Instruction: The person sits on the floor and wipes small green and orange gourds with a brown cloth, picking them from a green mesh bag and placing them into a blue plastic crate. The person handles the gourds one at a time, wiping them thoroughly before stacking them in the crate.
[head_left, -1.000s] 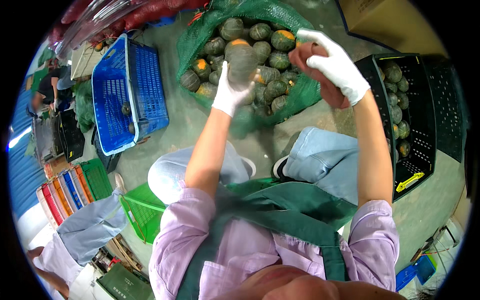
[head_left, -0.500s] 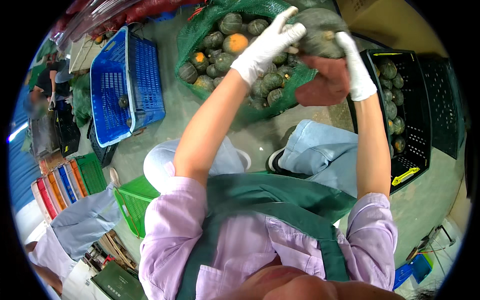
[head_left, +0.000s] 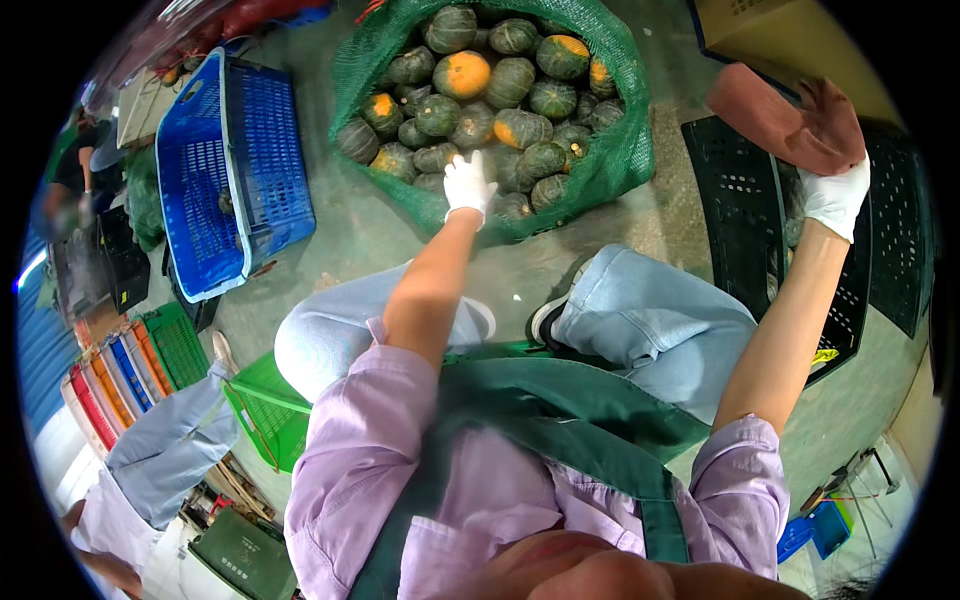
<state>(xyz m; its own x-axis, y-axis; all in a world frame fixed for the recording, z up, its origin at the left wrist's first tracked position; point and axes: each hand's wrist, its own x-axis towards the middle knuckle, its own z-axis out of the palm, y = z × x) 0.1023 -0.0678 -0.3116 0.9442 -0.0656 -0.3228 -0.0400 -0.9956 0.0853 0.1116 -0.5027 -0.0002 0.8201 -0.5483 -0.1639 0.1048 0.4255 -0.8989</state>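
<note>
My gloved left hand (head_left: 469, 186) reaches over several dark green, orange-patched pumpkins (head_left: 461, 74) inside a green mesh sack (head_left: 633, 150), its fingers apart and holding nothing that I can see. At the right, my gloved right hand (head_left: 834, 195) grips a reddish-brown cloth (head_left: 784, 117) above a black perforated crate (head_left: 741, 200). The cloth and hand cover much of that crate's contents, and what is under the hand is hidden.
A blue crate (head_left: 205, 154) stands left of the sack. Green crates (head_left: 256, 414), stacked coloured crates (head_left: 112, 388) and two other people (head_left: 148, 455) are along the left. A cardboard box (head_left: 790, 40) is at the upper right. My bent legs flank the floor before me.
The pumpkin my hands held aloft has left them and is out of sight. My left hand moved back down to the sack; my right hand moved rightward over the black crate with the cloth.
</note>
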